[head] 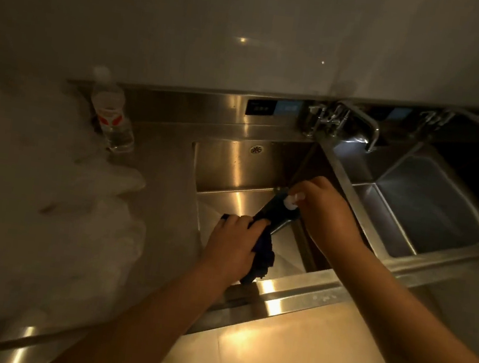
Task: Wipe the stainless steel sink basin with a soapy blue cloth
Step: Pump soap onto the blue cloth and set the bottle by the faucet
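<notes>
The stainless steel sink basin [243, 169] lies in the middle of the dim view. Above it, my left hand [232, 241] grips a bunched dark blue cloth [263, 257] that hangs down near the basin's front rim. A dark slanted bottle [272, 214] with a white cap runs from the cloth up to my right hand [328, 211]. The fingers of that hand are pinched at the capped end. The basin floor under both hands is mostly hidden.
A clear water bottle [113, 116] stands on the counter at the back left, beside crumpled white plastic [33, 184] covering the left side. A faucet [362, 121] rises behind the divider, and a second basin [430, 206] lies to the right. Pale floor [285, 355] shows below the front rim.
</notes>
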`<state>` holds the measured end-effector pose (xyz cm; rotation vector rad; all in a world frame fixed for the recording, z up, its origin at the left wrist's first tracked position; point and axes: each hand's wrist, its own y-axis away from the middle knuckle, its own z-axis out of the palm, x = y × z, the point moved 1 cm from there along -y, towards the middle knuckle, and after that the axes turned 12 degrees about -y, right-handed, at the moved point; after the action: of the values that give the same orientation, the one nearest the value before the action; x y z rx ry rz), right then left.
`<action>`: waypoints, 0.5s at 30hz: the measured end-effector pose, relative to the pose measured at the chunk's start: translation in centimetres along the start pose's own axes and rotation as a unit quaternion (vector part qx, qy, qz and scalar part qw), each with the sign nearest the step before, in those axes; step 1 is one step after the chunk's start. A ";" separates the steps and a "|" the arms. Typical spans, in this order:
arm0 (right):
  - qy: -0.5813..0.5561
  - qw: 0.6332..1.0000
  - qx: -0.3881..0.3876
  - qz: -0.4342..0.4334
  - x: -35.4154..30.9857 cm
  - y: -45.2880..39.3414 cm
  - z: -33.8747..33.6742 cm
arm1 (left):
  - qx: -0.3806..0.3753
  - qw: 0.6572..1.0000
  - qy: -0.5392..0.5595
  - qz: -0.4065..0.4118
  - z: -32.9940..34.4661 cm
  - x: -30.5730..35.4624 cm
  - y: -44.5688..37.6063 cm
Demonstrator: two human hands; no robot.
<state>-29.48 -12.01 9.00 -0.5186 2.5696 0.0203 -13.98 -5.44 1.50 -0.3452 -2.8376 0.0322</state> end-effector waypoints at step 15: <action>0.065 0.994 0.070 0.053 20.5 9.9 -17.2 | -0.007 0.997 -0.043 0.068 4.9 25.9 -11.3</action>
<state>-57.74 -12.15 13.09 -0.3403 2.6995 -0.1594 -42.07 -10.20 4.53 -0.5531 -2.8961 0.0554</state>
